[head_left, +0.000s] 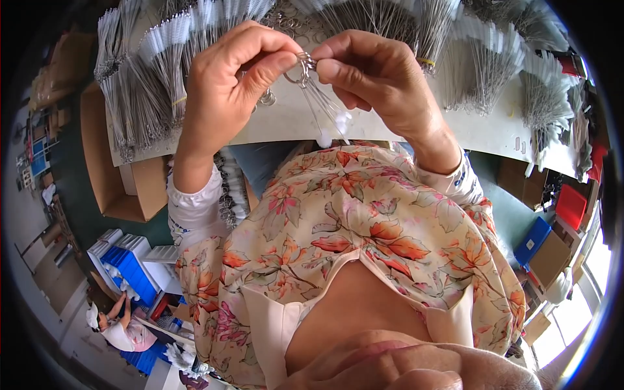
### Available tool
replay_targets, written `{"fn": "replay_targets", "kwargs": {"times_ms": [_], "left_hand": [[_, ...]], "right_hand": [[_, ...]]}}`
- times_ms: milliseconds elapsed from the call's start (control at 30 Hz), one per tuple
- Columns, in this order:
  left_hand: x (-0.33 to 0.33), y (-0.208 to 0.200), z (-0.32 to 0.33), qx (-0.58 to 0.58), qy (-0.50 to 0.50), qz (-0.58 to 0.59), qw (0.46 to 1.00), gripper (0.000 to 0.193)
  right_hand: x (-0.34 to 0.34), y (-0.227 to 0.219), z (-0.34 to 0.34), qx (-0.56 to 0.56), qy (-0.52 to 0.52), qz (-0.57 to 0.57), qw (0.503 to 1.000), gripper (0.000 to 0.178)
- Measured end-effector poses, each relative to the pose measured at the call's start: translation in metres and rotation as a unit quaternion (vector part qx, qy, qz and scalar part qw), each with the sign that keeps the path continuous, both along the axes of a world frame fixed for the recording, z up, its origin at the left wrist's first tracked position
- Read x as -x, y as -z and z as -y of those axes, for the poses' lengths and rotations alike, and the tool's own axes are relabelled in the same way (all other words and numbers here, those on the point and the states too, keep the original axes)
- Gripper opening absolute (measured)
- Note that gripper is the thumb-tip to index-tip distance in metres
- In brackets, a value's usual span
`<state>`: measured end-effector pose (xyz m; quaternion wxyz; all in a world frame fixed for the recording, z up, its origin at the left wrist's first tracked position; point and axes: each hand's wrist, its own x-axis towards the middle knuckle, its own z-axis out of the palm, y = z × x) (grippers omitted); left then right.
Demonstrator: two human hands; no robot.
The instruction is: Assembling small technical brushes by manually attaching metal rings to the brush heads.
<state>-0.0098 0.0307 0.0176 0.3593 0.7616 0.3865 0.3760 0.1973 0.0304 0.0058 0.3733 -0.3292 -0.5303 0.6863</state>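
Observation:
Up over the table, my left hand [237, 81] is closed, thumb and forefinger pinching a metal ring [288, 77]. Several thin wire brushes [320, 110] hang from the ring by their looped ends, white tips down. My right hand [383, 75] meets the left there, its thumb and forefinger closed on the loops at the ring's right side. The fingertips partly hide the ring and the loops, so I cannot tell exactly how each loop sits.
Bundles of wire brushes [172, 71] lie at the table's left, with more bundles [481, 62] at the right. Loose rings [292, 25] lie between them. A cardboard box [133, 195] stands below the left edge. Farther off, a person [127, 331] works by blue crates [133, 266].

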Motion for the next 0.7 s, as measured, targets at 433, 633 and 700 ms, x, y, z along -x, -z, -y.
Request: {"fn": "replay_targets", "kwargs": {"times_ms": [433,633,700], "left_hand": [[0.003,0.004,0.018,0.242,0.003,0.208,0.948,0.015],[0.001,-0.006,0.027,-0.013,-0.055,-0.015,0.998,0.013],[-0.002,0.004,0.026,-0.034,-0.083,0.028,0.996,0.014]], "right_hand": [[0.007,0.006,-0.002,-0.023,-0.041,-0.018,0.999,0.012],[0.009,0.009,0.004,-0.043,-0.035,-0.037,0.998,0.012],[0.015,0.010,0.009,-0.048,-0.041,-0.052,0.997,0.012]]}}
